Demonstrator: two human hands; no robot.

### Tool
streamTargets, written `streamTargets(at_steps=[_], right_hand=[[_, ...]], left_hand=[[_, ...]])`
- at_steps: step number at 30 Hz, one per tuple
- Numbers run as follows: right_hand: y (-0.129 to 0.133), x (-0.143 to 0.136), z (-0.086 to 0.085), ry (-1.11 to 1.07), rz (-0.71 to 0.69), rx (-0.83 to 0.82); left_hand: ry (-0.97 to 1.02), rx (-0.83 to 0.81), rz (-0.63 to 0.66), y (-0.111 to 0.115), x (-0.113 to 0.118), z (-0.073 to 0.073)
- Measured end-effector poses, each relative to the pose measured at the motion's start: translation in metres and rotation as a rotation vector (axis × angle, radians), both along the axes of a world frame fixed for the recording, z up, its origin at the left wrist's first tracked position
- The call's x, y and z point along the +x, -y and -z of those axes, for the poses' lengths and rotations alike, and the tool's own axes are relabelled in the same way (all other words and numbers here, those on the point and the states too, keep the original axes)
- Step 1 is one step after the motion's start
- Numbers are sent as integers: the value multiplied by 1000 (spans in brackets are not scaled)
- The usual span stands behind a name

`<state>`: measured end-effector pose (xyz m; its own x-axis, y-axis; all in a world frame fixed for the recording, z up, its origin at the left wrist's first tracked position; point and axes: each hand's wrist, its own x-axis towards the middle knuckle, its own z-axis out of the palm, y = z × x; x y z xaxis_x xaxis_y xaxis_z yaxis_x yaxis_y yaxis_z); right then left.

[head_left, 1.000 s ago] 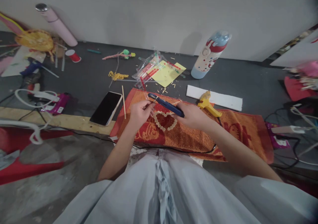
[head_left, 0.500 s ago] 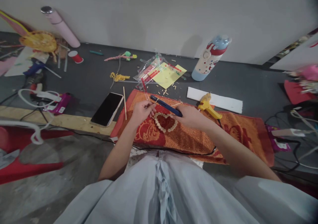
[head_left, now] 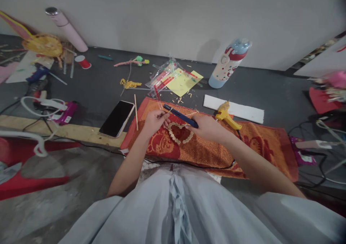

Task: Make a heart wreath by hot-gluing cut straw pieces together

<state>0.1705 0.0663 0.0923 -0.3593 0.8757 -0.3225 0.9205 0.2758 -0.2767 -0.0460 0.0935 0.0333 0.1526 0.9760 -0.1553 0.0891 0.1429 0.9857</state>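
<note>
My left hand (head_left: 156, 120) pinches a short, thin wooden stick (head_left: 170, 110) between thumb and fingers. My right hand (head_left: 207, 127) is wrapped round one end of a long dark blue tool (head_left: 181, 115); its exact kind I cannot make out. The tool's far end meets the stick beside my left fingertips. Just below both hands, a heart outline built of small pale wooden pieces (head_left: 178, 141) lies on an orange and red towel (head_left: 205, 150). To the right of my right hand rests a yellow glue gun (head_left: 226, 116).
A phone (head_left: 117, 118) and a loose wooden stick (head_left: 136, 112) lie left of the towel. Behind are a plastic bag (head_left: 162, 76), a yellow paper (head_left: 180, 85) with cut bits, and a bottle (head_left: 228, 63). A white strip (head_left: 243, 110) lies behind the glue gun. A cable runs along the front edge.
</note>
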Motion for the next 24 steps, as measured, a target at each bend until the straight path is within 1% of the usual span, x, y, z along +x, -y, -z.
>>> streamTargets(at_steps=[6, 10, 14, 17, 20, 24], right_hand=[[2, 3, 0, -21, -10, 16], [1, 6, 1, -85, -26, -12], [0, 8, 0, -96, -21, -12], [0, 7, -2, -70, -30, 12], [2, 5, -4, -25, -17, 60], [6, 1, -6, 57, 14, 112]], left_hand=[[-3, 16, -15, 1, -2, 1], [-5, 89, -13, 5, -4, -5], [1, 130, -34, 8, -2, -12], [-17, 136, -73, 11, -1, -14], [-53, 150, -105, 12, -1, -12], [-80, 177, -99, 13, -3, -9]])
